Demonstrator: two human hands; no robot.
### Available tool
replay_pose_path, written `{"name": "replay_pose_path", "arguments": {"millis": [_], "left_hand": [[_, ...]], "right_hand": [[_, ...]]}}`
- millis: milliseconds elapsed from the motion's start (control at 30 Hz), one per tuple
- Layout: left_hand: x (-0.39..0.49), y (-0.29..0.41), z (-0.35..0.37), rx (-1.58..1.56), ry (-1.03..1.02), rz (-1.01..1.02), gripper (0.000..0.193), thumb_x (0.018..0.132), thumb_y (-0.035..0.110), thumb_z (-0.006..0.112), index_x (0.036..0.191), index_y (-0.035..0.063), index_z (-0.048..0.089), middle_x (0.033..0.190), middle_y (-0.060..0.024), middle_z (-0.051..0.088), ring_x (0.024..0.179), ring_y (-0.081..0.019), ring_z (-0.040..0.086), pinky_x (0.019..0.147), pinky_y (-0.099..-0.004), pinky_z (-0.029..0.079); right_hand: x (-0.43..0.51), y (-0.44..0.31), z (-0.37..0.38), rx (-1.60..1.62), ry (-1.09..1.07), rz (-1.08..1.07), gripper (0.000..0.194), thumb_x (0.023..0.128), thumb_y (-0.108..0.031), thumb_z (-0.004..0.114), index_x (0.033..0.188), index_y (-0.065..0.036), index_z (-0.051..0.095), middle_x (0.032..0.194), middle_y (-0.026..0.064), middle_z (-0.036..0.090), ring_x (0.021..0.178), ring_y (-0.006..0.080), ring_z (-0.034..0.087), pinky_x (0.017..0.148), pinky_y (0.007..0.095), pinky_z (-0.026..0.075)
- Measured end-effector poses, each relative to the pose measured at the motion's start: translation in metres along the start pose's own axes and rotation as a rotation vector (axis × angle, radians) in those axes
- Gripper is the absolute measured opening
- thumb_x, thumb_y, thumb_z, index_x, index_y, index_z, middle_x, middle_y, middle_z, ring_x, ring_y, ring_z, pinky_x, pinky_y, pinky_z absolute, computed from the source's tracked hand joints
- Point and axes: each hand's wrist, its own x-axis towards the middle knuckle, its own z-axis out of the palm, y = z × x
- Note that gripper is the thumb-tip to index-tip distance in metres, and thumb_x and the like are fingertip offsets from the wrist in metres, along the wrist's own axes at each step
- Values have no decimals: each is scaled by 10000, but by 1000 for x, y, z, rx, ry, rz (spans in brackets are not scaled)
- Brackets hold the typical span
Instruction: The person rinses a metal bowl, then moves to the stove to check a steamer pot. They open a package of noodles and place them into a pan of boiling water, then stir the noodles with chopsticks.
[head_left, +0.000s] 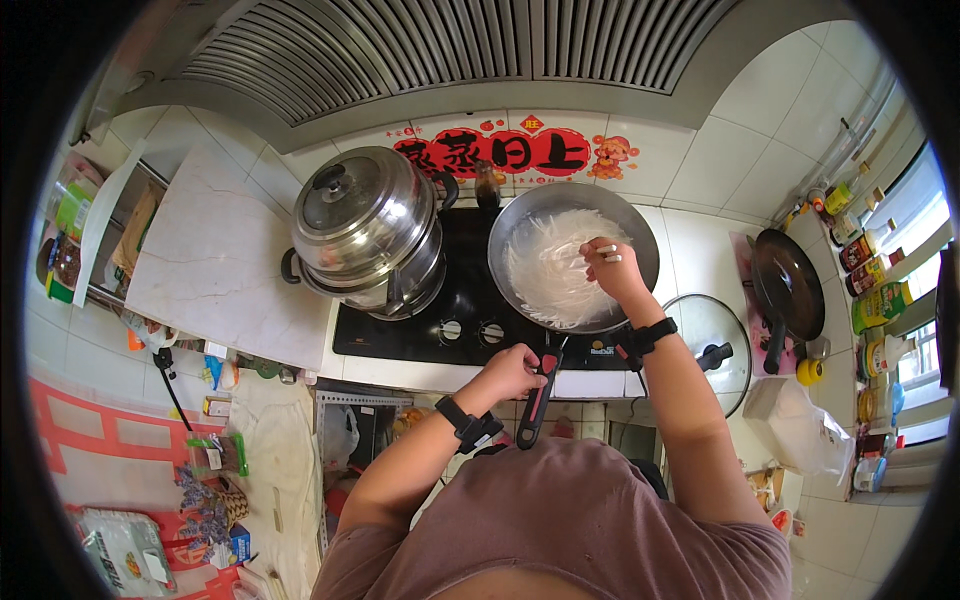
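Note:
A wide metal wok (646, 225) stands on the right side of the black gas hob (465, 300). Pale noodle-like strands (551, 255) lie in cloudy liquid inside it. My right hand (616, 271) is over the wok, closed around a pair of chopsticks (613, 259). Only the chopsticks' pale upper ends show clearly; my hand hides most of the rest. At the front of the hob, my left hand (516, 373) grips the wok's black and red handle (534, 412), which points towards my body.
A lidded steel steamer pot (360, 225) occupies the hob's left side. Behind the hob stands a dark bottle (487, 186). A glass lid (712, 322) and a black frying pan (787, 289) are at the right. Several condiment containers (870, 274) line the windowsill. A range hood (465, 52) hangs overhead.

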Motion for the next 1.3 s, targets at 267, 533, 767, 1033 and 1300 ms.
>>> {"name": "replay_pose_path", "arguments": {"millis": [267, 533, 767, 1033, 1300], "left_hand": [[-5, 1, -1, -2, -34, 5, 359, 785, 141, 731, 1005, -10, 491, 734, -92, 628, 546, -125, 590, 469, -257, 500], [-2, -3, -2, -14, -44, 14, 355, 788, 134, 729, 1000, -4, 480, 733, -87, 620, 557, -124, 589, 475, -256, 501], [-1, -4, -1, -15, -40, 17, 351, 787, 132, 729, 995, -3, 481, 735, -85, 620, 553, -118, 582, 475, -255, 496], [-2, -3, -2, -28, -47, 27, 352, 788, 143, 730, 989, -5, 481, 708, -78, 617, 537, -114, 572, 461, -249, 475], [-1, -7, -1, -33, -41, 50, 368, 786, 164, 734, 996, 4, 478, 703, -77, 615, 532, -114, 567, 462, -252, 471]], "right_hand": [[25, 13, -36, -279, 166, -61, 233, 874, -214, 600, 790, 3, 625, 641, 159, 603, 515, 248, 605, 518, 356, 472], [18, 5, -26, 149, 16, 59, 225, 879, -204, 618, 826, 15, 609, 637, 68, 581, 487, 145, 562, 443, 307, 436], [17, 1, -13, -100, 143, 43, 218, 869, -187, 627, 779, 12, 617, 556, 101, 564, 436, 186, 562, 440, 318, 457], [6, 3, -40, -58, 276, 103, 226, 887, -188, 605, 797, 19, 589, 651, 90, 578, 427, 146, 532, 399, 286, 464], [-11, 0, -12, 265, 91, 109, 206, 882, -165, 608, 845, 38, 612, 683, 85, 588, 492, 145, 561, 446, 279, 491]]}}
